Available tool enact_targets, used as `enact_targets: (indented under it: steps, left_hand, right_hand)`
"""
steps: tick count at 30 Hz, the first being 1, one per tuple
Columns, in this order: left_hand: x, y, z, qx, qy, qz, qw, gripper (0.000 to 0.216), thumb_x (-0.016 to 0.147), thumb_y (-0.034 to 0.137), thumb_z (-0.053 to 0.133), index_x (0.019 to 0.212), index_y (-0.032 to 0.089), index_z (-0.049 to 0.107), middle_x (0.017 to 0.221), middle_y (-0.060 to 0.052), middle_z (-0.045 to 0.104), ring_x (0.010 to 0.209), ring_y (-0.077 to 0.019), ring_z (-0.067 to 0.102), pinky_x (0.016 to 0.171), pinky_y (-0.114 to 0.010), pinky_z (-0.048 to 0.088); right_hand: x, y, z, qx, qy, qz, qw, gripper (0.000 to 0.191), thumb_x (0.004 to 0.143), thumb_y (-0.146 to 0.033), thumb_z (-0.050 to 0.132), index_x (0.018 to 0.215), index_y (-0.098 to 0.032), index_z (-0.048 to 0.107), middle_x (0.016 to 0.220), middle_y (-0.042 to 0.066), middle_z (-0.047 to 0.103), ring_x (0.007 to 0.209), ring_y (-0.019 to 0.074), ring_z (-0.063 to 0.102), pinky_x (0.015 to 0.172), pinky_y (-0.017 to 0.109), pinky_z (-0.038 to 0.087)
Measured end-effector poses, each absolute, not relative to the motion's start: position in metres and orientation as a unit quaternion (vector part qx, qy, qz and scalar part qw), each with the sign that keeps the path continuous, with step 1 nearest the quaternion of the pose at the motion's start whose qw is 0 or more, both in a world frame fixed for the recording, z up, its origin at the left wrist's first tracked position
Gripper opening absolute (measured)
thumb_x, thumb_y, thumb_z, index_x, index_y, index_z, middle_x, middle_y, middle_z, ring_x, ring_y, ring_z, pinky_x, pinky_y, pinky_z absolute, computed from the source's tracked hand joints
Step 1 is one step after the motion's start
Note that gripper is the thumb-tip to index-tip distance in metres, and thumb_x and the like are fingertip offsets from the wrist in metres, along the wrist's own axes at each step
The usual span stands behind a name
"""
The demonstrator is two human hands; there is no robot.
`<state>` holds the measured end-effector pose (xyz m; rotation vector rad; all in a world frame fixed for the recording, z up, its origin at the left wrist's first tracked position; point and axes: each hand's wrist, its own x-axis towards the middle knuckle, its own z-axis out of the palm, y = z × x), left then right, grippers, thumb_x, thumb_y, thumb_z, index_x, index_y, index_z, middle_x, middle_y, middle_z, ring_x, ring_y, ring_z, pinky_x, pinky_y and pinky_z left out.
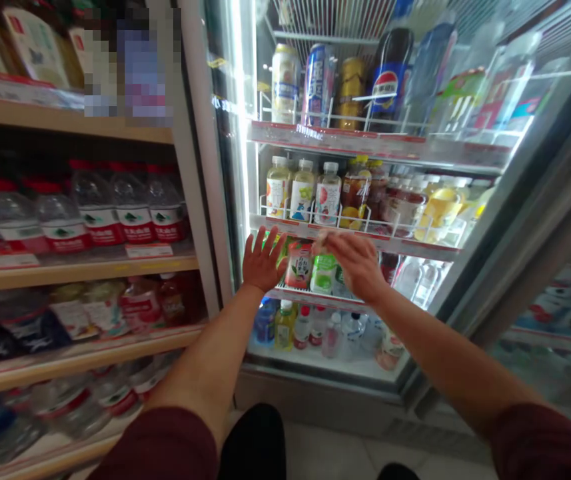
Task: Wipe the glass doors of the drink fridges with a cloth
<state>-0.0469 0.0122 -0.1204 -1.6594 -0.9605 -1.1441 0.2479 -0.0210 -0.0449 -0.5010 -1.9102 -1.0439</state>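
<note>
I reach both arms into an open drinks fridge. My left hand (263, 260) is spread open with fingers apart, in front of the third shelf (310, 298), beside a bottle with a red and white label (299, 265). My right hand (356, 263) is curled over the top of a bottle with a green label (323, 273) on the same shelf; its fingers look closed around the cap, though motion blurs them.
Shelves above hold juice bottles (304, 191) and cans (318, 83). The bottom shelf has small bottles (285, 325). The glass door (525, 220) stands open at right. Wooden shelves (80, 270) at left carry water bottles (130, 207).
</note>
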Motion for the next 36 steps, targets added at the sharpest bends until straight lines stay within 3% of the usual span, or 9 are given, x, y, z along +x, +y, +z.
enact_targets:
  steps: [3,9,11,14,16,21,23,29,36]
  left_hand:
    - [-0.047,0.011,-0.119,-0.665,-0.374,-0.465,0.448,0.066,0.100,0.035,0.049,0.162,0.025,0.031,0.164,-0.008,0.039,0.160,-0.0236,0.010,0.131,-0.048,0.010]
    - [-0.047,0.011,-0.120,-0.668,-0.377,-0.468,0.440,0.066,0.100,0.034,0.050,0.163,0.027,0.030,0.164,-0.007,0.039,0.160,-0.0244,0.012,0.131,-0.049,0.011]
    - [-0.047,0.011,-0.120,-0.672,-0.380,-0.468,0.430,0.067,0.099,0.034,0.051,0.163,0.028,0.031,0.164,-0.006,0.039,0.160,-0.0247,0.013,0.131,-0.050,0.011]
    - [-0.047,0.010,-0.119,-0.671,-0.376,-0.471,0.433,0.069,0.099,0.034,0.052,0.163,0.028,0.029,0.164,-0.006,0.038,0.160,-0.0246,0.012,0.131,-0.049,0.011]
    - [-0.047,0.010,-0.119,-0.667,-0.373,-0.472,0.440,0.069,0.100,0.034,0.051,0.164,0.028,0.027,0.165,-0.006,0.037,0.160,-0.0246,0.013,0.131,-0.050,0.011]
    - [-0.048,0.012,-0.121,-0.673,-0.386,-0.466,0.425,0.069,0.099,0.035,0.051,0.164,0.029,0.027,0.165,-0.005,0.036,0.160,-0.0254,0.013,0.132,-0.050,0.010]
    - [-0.048,0.012,-0.122,-0.673,-0.386,-0.469,0.422,0.070,0.099,0.035,0.052,0.164,0.029,0.027,0.166,-0.005,0.036,0.160,-0.0248,0.012,0.132,-0.050,0.009]
    - [-0.048,0.011,-0.121,-0.664,-0.392,-0.459,0.441,0.067,0.100,0.035,0.049,0.163,0.028,0.030,0.165,-0.005,0.037,0.160,-0.0236,0.010,0.132,-0.049,0.009]
    - [-0.048,0.011,-0.121,-0.678,-0.407,-0.460,0.403,0.062,0.100,0.038,0.048,0.160,0.029,0.037,0.163,-0.005,0.041,0.159,-0.0241,0.013,0.133,-0.050,0.009]
  right_hand:
    - [0.243,-0.020,-0.037,-0.193,-0.810,-0.406,0.376,0.057,0.101,-0.013,0.046,0.153,-0.036,0.049,0.140,0.000,0.069,0.131,0.0208,0.059,0.110,0.039,0.044]
    - [0.235,-0.001,0.046,-0.284,-0.671,-0.401,0.555,0.047,0.106,-0.020,0.038,0.148,-0.029,0.056,0.151,0.003,0.059,0.146,0.0265,0.045,0.119,0.051,0.038]
    - [0.224,-0.002,0.034,-0.261,-0.704,-0.407,0.521,0.049,0.105,-0.018,0.039,0.150,-0.032,0.053,0.149,0.002,0.061,0.145,0.0248,0.046,0.118,0.049,0.040]
    - [0.209,-0.009,0.007,-0.191,-0.810,-0.402,0.382,0.054,0.103,-0.015,0.043,0.153,-0.035,0.047,0.147,-0.001,0.063,0.142,0.0204,0.050,0.116,0.042,0.043]
    - [0.205,-0.010,0.013,-0.188,-0.827,-0.391,0.358,0.052,0.103,-0.015,0.043,0.151,-0.033,0.051,0.148,0.000,0.063,0.142,0.0209,0.050,0.117,0.043,0.042]
    - [0.198,0.006,0.086,-0.268,-0.725,-0.382,0.507,0.049,0.103,-0.014,0.033,0.145,-0.025,0.058,0.155,0.003,0.055,0.147,0.0259,0.043,0.121,0.052,0.035]
    - [0.188,0.007,0.090,-0.271,-0.718,-0.378,0.518,0.049,0.104,-0.013,0.032,0.144,-0.024,0.058,0.155,0.004,0.055,0.147,0.0263,0.042,0.121,0.053,0.035]
    - [0.157,-0.004,0.055,-0.191,-0.843,-0.375,0.337,0.043,0.103,-0.016,0.043,0.142,-0.027,0.059,0.148,0.002,0.062,0.140,0.0228,0.049,0.119,0.043,0.040]
    - [0.173,0.018,0.113,-0.261,-0.733,-0.365,0.511,0.058,0.103,-0.010,0.031,0.157,-0.028,0.039,0.155,0.003,0.051,0.153,0.0285,0.034,0.125,0.058,0.029]
